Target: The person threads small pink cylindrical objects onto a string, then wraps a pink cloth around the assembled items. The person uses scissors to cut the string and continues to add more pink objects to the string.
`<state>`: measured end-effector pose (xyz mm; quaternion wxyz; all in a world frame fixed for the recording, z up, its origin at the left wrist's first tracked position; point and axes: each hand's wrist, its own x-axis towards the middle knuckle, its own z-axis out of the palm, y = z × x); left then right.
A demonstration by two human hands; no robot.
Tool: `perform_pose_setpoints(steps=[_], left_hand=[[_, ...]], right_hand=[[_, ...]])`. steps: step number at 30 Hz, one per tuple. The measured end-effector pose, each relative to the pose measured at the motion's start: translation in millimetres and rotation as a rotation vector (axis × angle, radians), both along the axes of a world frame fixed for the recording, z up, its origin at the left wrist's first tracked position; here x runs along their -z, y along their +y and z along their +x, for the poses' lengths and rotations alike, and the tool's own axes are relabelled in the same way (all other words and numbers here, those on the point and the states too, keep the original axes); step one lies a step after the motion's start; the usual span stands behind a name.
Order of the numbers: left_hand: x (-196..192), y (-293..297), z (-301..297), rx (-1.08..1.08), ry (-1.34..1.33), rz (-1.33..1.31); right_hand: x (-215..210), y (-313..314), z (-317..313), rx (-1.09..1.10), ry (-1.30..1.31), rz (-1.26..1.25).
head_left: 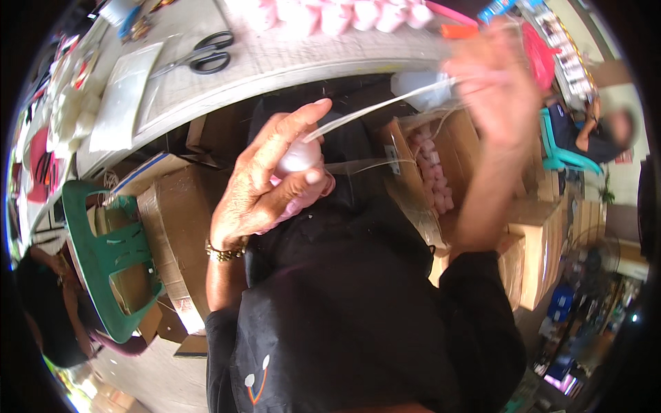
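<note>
My left hand (251,182) is wrapped round a small pale, rounded piece (300,157), its thumb and fingers pressing on the sides. Below that piece, a pink part (292,208) shows under the palm. White strands (389,100) run taut from the top of the rounded piece, up and right to my right hand (499,89). That hand is raised near the table's edge and smeared by motion; the strands end in its fingers. A thin, clear thread (368,166) also stretches rightward from near my left hand.
On the grey table (275,58) lie black-handled scissors (206,55), a clear plastic sheet (125,103) and a row of pink pieces (335,18). An open cardboard box (461,148) holds many pink pieces. A green chair (103,255) stands left; a person (606,138) sits far right.
</note>
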<state>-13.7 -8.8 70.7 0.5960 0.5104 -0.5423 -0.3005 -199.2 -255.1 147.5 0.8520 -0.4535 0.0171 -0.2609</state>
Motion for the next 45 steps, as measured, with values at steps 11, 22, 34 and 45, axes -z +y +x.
perform_pose_setpoints(steps=[11, 22, 34, 45], left_hand=[[13, 33, 95, -0.185, -0.525, 0.305], [36, 41, 55, -0.200, 0.012, 0.749], [16, -2, -4, 0.126, -0.642, 0.761], [0, 4, 26, -0.930, -0.866, 0.267]], right_hand=[[-78, -170, -562, 1.925, 0.161, -0.123], [97, -103, -512, 2.316, 1.458, -1.469], [468, -78, -182, 0.182, 1.788, -0.893], [488, -58, -253, -0.014, 1.773, -1.296]])
